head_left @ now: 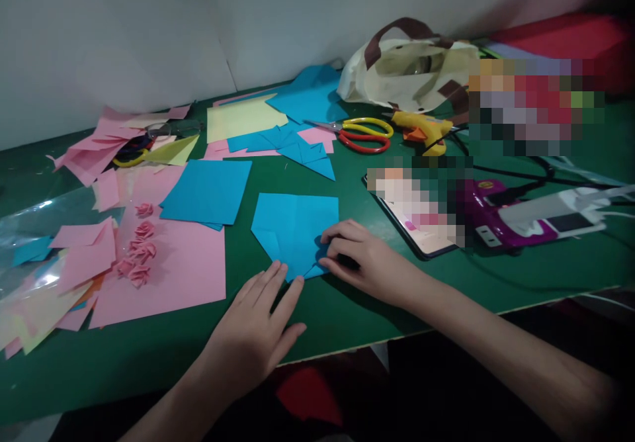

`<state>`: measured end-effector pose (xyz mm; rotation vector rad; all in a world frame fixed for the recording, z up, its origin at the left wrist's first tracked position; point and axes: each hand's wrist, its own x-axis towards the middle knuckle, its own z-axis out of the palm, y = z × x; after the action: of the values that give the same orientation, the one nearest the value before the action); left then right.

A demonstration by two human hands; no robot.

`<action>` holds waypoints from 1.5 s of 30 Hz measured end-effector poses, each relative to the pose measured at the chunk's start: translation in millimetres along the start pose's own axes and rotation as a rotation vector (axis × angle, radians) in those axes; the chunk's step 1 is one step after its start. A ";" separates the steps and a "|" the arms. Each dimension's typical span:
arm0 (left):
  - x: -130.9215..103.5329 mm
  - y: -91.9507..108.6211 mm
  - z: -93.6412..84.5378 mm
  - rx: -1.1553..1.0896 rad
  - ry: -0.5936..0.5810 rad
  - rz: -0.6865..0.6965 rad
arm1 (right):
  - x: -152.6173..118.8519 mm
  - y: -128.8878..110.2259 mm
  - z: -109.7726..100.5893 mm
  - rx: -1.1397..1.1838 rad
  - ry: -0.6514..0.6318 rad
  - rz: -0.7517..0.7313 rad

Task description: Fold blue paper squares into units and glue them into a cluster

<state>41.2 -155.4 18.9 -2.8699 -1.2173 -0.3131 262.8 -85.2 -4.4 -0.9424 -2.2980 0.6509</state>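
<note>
A blue paper sheet lies on the green table, its lower left corner folded inward. My left hand rests at the sheet's lower edge, fingers spread, fingertips touching the paper and nothing gripped. At the sheet's lower right, my right hand has its fingers curled toward the thumb; whether the paper's corner is pinched between them is too small to tell. Left of this sheet is a stack of blue squares, partly over a large pink sheet that bears several pink paper roses.
Scissors and a yellow glue gun lie behind. To the right are a phone, a purple power strip and cables. A cloth bag stands near the wall. Pink scraps cover the left side of the green table.
</note>
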 end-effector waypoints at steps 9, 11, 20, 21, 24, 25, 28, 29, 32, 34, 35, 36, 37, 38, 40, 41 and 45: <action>-7.0 10.7 6.9 0.030 -0.022 -0.065 | -0.5 0.6 4.3 -0.008 0.025 0.012; -7.1 10.4 4.6 0.028 -0.025 -0.054 | -1.0 0.0 5.1 -0.010 0.037 0.012; -7.1 10.4 7.0 0.089 -0.051 -0.044 | -1.2 0.3 7.0 -0.021 0.070 0.000; -7.5 10.5 7.6 0.080 -0.049 -0.047 | -1.6 0.2 7.1 -0.024 0.072 0.004; -8.8 10.5 8.2 0.040 -0.055 -0.059 | -2.7 -1.3 7.1 -0.051 0.070 0.023; -9.2 10.6 8.0 0.031 -0.059 -0.059 | -3.0 -2.1 7.0 -0.061 0.067 0.030; -9.8 11.4 6.5 0.012 -0.080 -0.065 | -3.2 -4.4 6.7 -0.085 0.068 0.035; -9.8 11.9 6.0 0.006 -0.084 -0.065 | -3.2 -4.8 6.7 -0.090 0.068 0.032; -9.7 13.6 4.8 0.005 -0.097 -0.063 | -2.9 -5.4 6.9 -0.102 0.071 0.020; -9.4 14.6 4.5 0.027 -0.103 -0.057 | -3.0 -5.3 7.3 -0.103 0.071 0.017; -9.2 15.1 4.3 0.041 -0.107 -0.055 | -3.1 -5.1 7.6 -0.101 0.072 0.017; -9.0 15.6 4.2 0.052 -0.112 -0.052 | -3.3 -4.9 7.9 -0.098 0.072 0.019; -8.7 15.9 4.0 0.060 -0.116 -0.050 | -3.5 -4.6 8.2 -0.095 0.073 0.021; -8.5 16.3 3.9 0.064 -0.118 -0.050 | -3.7 -4.3 8.5 -0.093 0.076 0.021; -8.2 17.0 3.8 0.057 -0.121 -0.065 | -4.1 -3.6 8.9 -0.088 0.082 0.019; -8.2 17.4 4.0 0.048 -0.119 -0.079 | -4.3 -3.3 9.0 -0.086 0.083 0.019; -9.0 18.9 6.6 -0.018 -0.092 -0.128 | -4.8 -2.2 8.6 -0.066 0.072 0.025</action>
<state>49.8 -174.4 12.1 -2.8572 -1.4239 -0.1963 258.9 -92.0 -10.8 -1.0102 -2.2591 0.5452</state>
